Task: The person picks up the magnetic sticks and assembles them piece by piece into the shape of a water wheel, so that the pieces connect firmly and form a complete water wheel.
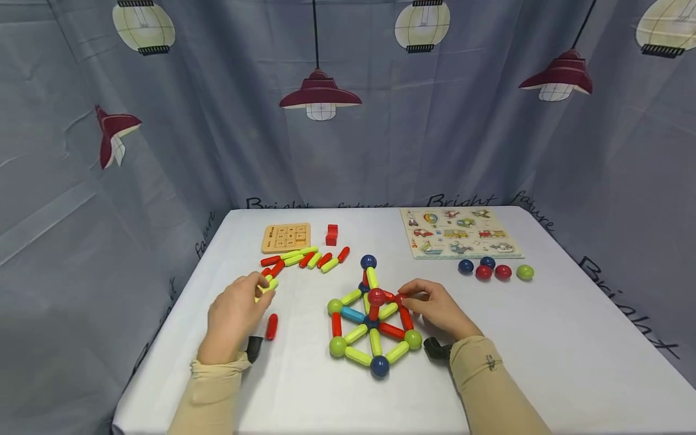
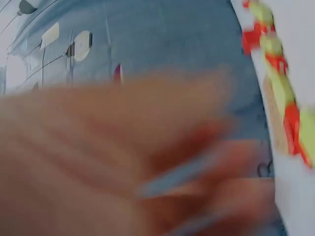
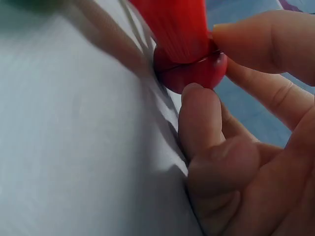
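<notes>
1. The landmark is the half-built frame of plastic rods and balls (image 1: 372, 323) in the middle of the white table (image 1: 544, 362). It is a flat ring of green and blue balls joined by yellow-green, red and blue rods, with a raised peak of a red ball and a dark blue ball on its far side.

2. The right hand (image 1: 437, 311) rests at the frame's right edge. In the right wrist view its thumb and forefinger pinch a small glossy red ball (image 3: 192, 71) that meets the end of a red rod (image 3: 172, 24). The step calls for holding that ball steady and low, so the joint seats without tipping the peak.

3. The left hand (image 1: 236, 314), to the left of the frame, curls its fingers around a yellow-green plastic rod (image 1: 266, 287). The left wrist view is too blurred to confirm the grip.

4. It seems wise to bring that rod in end-first toward the pinched ball, letting the ends meet squarely.

5. A loose red rod (image 1: 271, 326) lies just beside the left hand. A pile of spare red and yellow-green rods (image 1: 307, 258) lies behind and left of the frame.

6. The risk, I judge, is pushing sideways on the frame: the joints look light, so a nudge could collapse it.
</notes>
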The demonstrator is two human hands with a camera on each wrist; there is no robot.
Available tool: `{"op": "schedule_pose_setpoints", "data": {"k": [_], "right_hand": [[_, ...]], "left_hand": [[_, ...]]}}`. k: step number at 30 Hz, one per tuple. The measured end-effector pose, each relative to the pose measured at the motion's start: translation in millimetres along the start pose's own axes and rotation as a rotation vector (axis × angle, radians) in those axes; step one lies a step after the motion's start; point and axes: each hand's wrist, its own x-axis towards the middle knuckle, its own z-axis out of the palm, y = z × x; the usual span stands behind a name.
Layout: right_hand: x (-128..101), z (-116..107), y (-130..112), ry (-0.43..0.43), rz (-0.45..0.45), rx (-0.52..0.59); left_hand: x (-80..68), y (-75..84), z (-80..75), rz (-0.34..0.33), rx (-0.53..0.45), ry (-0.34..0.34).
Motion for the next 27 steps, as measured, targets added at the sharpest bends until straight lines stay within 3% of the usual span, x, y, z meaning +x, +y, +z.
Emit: {"op": "schedule_pose_setpoints", "data": {"k": [3,5,6,9,13,20,23,27], "right_hand": [[0,-4,1,0.004,-0.009,-0.018],[0,-6,0,0.005,-0.006,-0.026],[0,-7,0,0.006,-0.009,-0.031],[2,-6,1,-0.001,-0.01,-0.03],[5,0,3,-0.009,-0.008,-0.016],[4,0,5,0.01,-0.029,-0.024],[5,1,4,0.023,-0.033,-0.02],[3,0,2,0.016,-0.018,-0.026]], "left_hand": [[-8.8,-9.0,-1.8,-0.067,0.055,-0.207],[-10.1,-10.1,8.4,-0.085,0.061,-0.282],[-9.3,-10.2,14.6,-0.085,0.062,-0.288],[-5.7,-8.1,30.0,-0.081,0.07,-0.266],[0.5,2.3,41.5,-0.016,0.036,-0.229],[17.5,41.7,56.4,0.174,-0.338,-0.116],[22.3,51.4,65.4,0.212,-0.353,-0.123],[24.3,54.2,76.5,0.186,-0.338,-0.164]]}}
